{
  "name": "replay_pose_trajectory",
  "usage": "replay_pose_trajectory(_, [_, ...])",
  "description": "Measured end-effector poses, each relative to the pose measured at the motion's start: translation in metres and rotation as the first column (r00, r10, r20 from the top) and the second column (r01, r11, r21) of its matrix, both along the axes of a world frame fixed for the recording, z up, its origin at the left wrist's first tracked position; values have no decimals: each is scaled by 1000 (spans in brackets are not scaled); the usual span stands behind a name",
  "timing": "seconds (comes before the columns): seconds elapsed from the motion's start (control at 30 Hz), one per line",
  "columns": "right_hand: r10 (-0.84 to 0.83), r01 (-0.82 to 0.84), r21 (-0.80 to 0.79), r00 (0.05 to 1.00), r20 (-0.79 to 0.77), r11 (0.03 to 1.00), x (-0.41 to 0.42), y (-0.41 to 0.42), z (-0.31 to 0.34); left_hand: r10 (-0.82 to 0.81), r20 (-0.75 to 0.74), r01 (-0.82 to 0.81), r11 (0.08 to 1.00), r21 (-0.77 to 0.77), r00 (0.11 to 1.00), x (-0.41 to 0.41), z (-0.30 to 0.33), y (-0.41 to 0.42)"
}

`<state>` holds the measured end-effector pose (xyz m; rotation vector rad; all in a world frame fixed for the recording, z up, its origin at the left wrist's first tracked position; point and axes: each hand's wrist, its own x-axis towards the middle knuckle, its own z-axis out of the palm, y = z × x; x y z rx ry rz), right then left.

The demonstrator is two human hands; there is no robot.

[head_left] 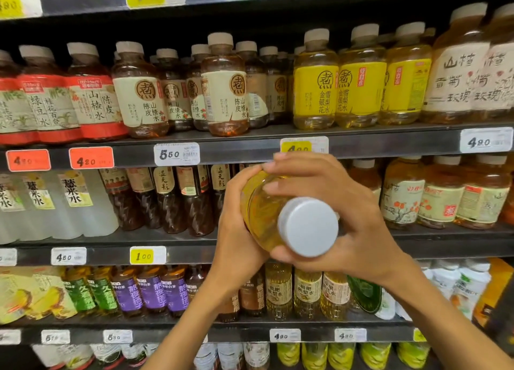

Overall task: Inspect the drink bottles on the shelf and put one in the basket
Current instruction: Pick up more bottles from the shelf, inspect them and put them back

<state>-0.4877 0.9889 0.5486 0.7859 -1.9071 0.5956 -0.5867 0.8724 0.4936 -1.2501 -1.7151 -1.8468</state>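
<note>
Yellow drink bottle (261,211) is off the shelf (250,144) and up in front of me, tipped so its grey cap (308,227) faces me; inspecting looks under way, the basket is out of view and still to come. My left hand (236,227) cups its side, my right hand (333,208) curls round the neck end

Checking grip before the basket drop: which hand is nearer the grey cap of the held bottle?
Right. The right hand wraps the bottle beside the grey cap, its thumb under it. The left hand grips farther along the body.
</note>
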Motion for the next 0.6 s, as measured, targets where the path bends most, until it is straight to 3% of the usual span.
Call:
replay_pose_trajectory(0.17, [80, -79, -71, 997, 7, 994, -1, -5, 3, -15, 15, 17, 983, -181, 1000, 6, -3, -2])
replay_pose_trajectory(0.37, [252, -135, -477, 949, 191, 868, -4, -1, 12, -106, 13, 106, 966, -236, 994, 8, -7, -8])
replay_pose_trajectory(0.43, [271, -94, -534, 926, 263, 840, -6, 1, 17, -147, 44, 153, 964, -216, 988, 11, -6, -10])
replay_pose_trajectory(0.53, [345, -79, -546, 846, 405, 834, -14, 12, 25, -252, 154, 278, 944, -179, 955, 15, -4, -12])
replay_pose_trajectory(0.6, [490, -121, -618, 732, 473, 777, -20, 19, 28, -324, 240, 369, 912, -176, 915, 17, -4, -15])
